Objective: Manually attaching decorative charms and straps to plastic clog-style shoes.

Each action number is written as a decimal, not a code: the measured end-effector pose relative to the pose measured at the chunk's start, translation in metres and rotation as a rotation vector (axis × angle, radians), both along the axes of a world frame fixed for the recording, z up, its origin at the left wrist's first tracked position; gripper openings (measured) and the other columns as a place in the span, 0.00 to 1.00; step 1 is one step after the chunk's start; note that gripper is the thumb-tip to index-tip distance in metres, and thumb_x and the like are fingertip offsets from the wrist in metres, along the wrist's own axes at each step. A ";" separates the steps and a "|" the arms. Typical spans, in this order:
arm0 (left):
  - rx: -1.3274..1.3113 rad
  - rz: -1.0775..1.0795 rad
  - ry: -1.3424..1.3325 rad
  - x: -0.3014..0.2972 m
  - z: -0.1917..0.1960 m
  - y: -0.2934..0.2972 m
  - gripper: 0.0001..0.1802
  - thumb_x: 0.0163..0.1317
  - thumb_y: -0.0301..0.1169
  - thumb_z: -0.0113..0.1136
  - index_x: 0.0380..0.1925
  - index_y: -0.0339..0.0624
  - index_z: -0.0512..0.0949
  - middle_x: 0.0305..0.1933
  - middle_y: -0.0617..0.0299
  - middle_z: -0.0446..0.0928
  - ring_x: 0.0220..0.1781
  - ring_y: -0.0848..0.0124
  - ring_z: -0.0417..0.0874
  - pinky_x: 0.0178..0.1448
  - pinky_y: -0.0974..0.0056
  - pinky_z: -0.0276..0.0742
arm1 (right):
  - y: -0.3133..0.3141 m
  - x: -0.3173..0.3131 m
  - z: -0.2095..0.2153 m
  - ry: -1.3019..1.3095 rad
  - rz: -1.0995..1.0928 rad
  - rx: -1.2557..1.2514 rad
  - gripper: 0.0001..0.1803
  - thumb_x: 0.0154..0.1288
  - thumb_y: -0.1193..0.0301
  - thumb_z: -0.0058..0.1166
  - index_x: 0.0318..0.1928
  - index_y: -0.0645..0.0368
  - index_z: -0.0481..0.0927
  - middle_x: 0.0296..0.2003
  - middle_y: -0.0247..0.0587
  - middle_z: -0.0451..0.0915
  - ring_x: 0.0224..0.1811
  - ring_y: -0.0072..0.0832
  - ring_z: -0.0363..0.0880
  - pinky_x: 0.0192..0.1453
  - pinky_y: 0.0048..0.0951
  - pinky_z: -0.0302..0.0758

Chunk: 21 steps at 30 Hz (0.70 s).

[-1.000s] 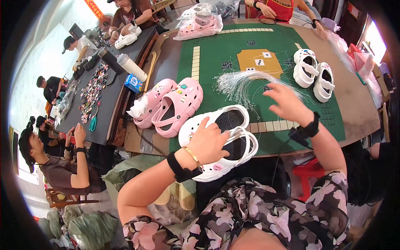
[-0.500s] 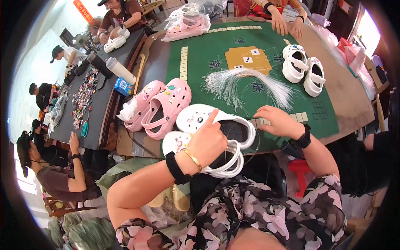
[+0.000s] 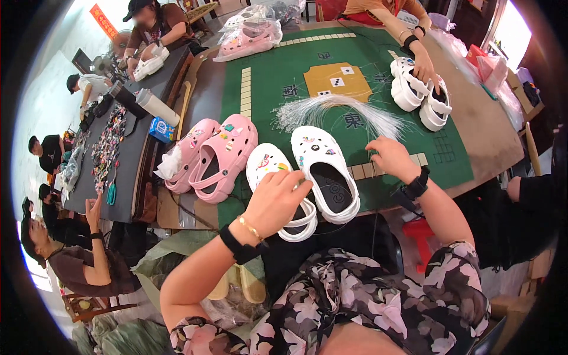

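Two white clogs with colourful charms stand at the table's near edge: the left white clog [image 3: 267, 161] and the right white clog [image 3: 337, 189], toes pointing away from me. My left hand [image 3: 273, 202] lies over the left clog, hiding its middle, with fingers bent together near the right clog's side; whatever they hold is hidden. Beyond the right clog's heel side, my right hand [image 3: 393, 158] pinches what looks like a thin clear plastic strand, hard to make out. Farther off, a bundle of clear plastic strands [image 3: 337, 113] lies fanned on the green mat [image 3: 266, 77].
Pink clogs [image 3: 228, 148] stand left of the white ones. A co-worker's hand [image 3: 425, 66] touches a white strapped pair [image 3: 408, 89] at far right. Bagged clogs [image 3: 248, 38] lie at the back. A blue box [image 3: 161, 129] and white tumbler [image 3: 157, 106] stand on the left table.
The white clogs have turned toes-away and stand apart; my left hand has shifted left and nearer. My right hand has moved slightly right. The co-worker's hand has reached the strapped pair.
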<state>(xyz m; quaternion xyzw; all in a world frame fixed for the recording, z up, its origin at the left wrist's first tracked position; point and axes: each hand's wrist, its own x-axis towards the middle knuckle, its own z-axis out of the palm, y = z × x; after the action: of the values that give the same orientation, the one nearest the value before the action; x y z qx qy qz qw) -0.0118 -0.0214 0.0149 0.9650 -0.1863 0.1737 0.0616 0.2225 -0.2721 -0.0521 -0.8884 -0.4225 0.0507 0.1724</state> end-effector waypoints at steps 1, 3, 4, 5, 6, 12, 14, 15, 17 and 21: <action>-0.160 0.097 0.064 -0.006 -0.002 -0.003 0.15 0.54 0.29 0.63 0.44 0.44 0.79 0.40 0.60 0.77 0.46 0.61 0.79 0.53 0.57 0.74 | 0.000 0.004 -0.003 -0.026 -0.025 -0.008 0.13 0.57 0.73 0.57 0.44 0.53 0.83 0.42 0.43 0.79 0.47 0.44 0.79 0.52 0.43 0.76; -0.217 0.086 0.036 -0.018 -0.005 -0.011 0.17 0.55 0.33 0.66 0.45 0.43 0.79 0.39 0.57 0.76 0.41 0.58 0.78 0.44 0.57 0.74 | 0.000 0.009 -0.009 -0.059 -0.006 0.006 0.12 0.57 0.74 0.56 0.43 0.53 0.83 0.40 0.42 0.79 0.46 0.43 0.79 0.50 0.42 0.77; -0.254 0.098 0.070 -0.023 -0.007 -0.017 0.18 0.55 0.35 0.67 0.45 0.42 0.79 0.39 0.58 0.76 0.40 0.59 0.78 0.43 0.57 0.74 | 0.002 0.012 -0.013 -0.084 0.036 0.002 0.12 0.57 0.75 0.56 0.42 0.53 0.83 0.39 0.41 0.78 0.45 0.43 0.79 0.49 0.42 0.77; -0.290 0.109 0.103 -0.026 -0.007 -0.023 0.20 0.54 0.38 0.68 0.45 0.42 0.78 0.39 0.58 0.75 0.39 0.59 0.78 0.43 0.56 0.74 | 0.003 0.015 -0.015 -0.109 0.078 -0.001 0.12 0.56 0.76 0.56 0.42 0.53 0.83 0.38 0.41 0.78 0.44 0.43 0.79 0.48 0.42 0.77; -0.252 0.122 0.102 -0.029 -0.007 -0.029 0.24 0.52 0.42 0.70 0.46 0.42 0.77 0.38 0.58 0.74 0.37 0.60 0.77 0.41 0.57 0.73 | 0.005 0.016 -0.017 -0.106 0.077 -0.002 0.12 0.56 0.76 0.56 0.42 0.53 0.83 0.38 0.41 0.78 0.44 0.43 0.79 0.48 0.42 0.77; -0.116 0.157 0.055 -0.026 -0.031 -0.044 0.24 0.52 0.41 0.70 0.48 0.45 0.77 0.34 0.62 0.71 0.35 0.65 0.77 0.37 0.61 0.74 | 0.013 0.019 -0.022 -0.397 0.205 -0.140 0.04 0.55 0.76 0.54 0.32 0.56 0.81 0.34 0.40 0.76 0.41 0.39 0.80 0.45 0.40 0.77; -0.085 0.162 0.013 -0.024 -0.037 -0.044 0.22 0.53 0.39 0.69 0.47 0.45 0.77 0.33 0.63 0.71 0.34 0.66 0.77 0.35 0.62 0.75 | 0.015 0.019 -0.022 -0.528 0.250 -0.184 0.03 0.55 0.74 0.53 0.30 0.55 0.80 0.33 0.38 0.77 0.40 0.35 0.80 0.43 0.37 0.77; -0.081 0.173 0.016 -0.023 -0.039 -0.043 0.19 0.54 0.38 0.69 0.45 0.46 0.77 0.33 0.63 0.71 0.32 0.66 0.77 0.33 0.62 0.75 | 0.015 0.019 -0.021 -0.527 0.249 -0.184 0.03 0.55 0.74 0.53 0.30 0.55 0.80 0.33 0.38 0.77 0.40 0.35 0.80 0.43 0.37 0.77; -0.078 0.184 0.018 -0.020 -0.039 -0.043 0.17 0.55 0.37 0.68 0.43 0.47 0.77 0.32 0.63 0.71 0.31 0.67 0.78 0.31 0.63 0.75 | 0.015 0.019 -0.019 -0.577 0.309 -0.249 0.03 0.55 0.72 0.54 0.30 0.53 0.80 0.32 0.36 0.77 0.38 0.33 0.80 0.42 0.35 0.76; -0.088 0.186 -0.004 -0.019 -0.038 -0.039 0.14 0.56 0.37 0.67 0.41 0.47 0.77 0.31 0.63 0.71 0.30 0.67 0.79 0.30 0.63 0.75 | 0.013 0.019 -0.014 -0.580 0.364 -0.250 0.03 0.56 0.72 0.54 0.30 0.52 0.80 0.32 0.35 0.77 0.37 0.33 0.80 0.42 0.35 0.76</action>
<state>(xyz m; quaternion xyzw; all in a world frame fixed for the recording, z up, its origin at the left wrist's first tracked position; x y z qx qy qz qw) -0.0309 -0.0607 -0.0234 0.9742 -0.0881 0.1888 0.0872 0.2411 -0.2588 -0.0665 -0.7904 -0.5954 -0.1222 -0.0765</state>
